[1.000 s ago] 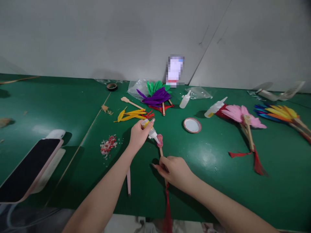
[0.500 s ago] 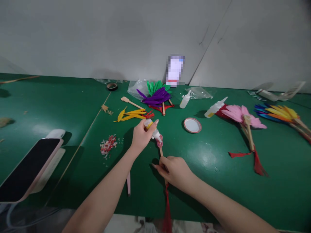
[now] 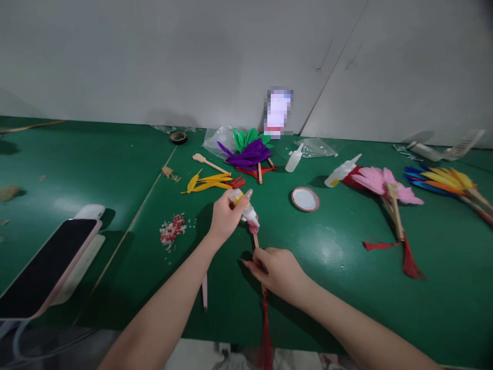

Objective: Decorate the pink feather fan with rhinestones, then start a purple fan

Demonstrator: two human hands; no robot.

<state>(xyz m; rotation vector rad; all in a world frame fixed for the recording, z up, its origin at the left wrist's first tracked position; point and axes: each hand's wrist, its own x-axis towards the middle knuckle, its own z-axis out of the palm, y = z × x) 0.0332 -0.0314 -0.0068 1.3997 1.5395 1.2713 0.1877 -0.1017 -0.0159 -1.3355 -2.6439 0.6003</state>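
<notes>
My left hand (image 3: pixel 227 215) is closed around a small white glue bottle (image 3: pixel 250 211), tilted with its nozzle down at the pinkish-red head (image 3: pixel 253 226) of a wooden fan handle (image 3: pixel 256 240). My right hand (image 3: pixel 279 270) pinches that handle lower down, and a red tassel (image 3: pixel 265 329) hangs from its near end past the table edge. Yellow feathers (image 3: pixel 210 182) lie just beyond my left hand. A heap of red and white chips (image 3: pixel 173 229) is to its left. Part of a thin pink strip (image 3: pixel 204 293) shows beside my left forearm.
Purple feathers (image 3: pixel 250 154) and green feathers (image 3: pixel 246 139) lie at the back, near a second glue bottle (image 3: pixel 294 158). A jar lid (image 3: pixel 305 199), another bottle (image 3: pixel 342 172), a pink feather fan (image 3: pixel 383 184) and a multicoloured fan (image 3: pixel 447 180) are on the right. A phone (image 3: pixel 50 267) stands left.
The bottle's nozzle has shifted slightly right and down over the pinkish-red head. My right hand keeps its hold on the handle in the same place.
</notes>
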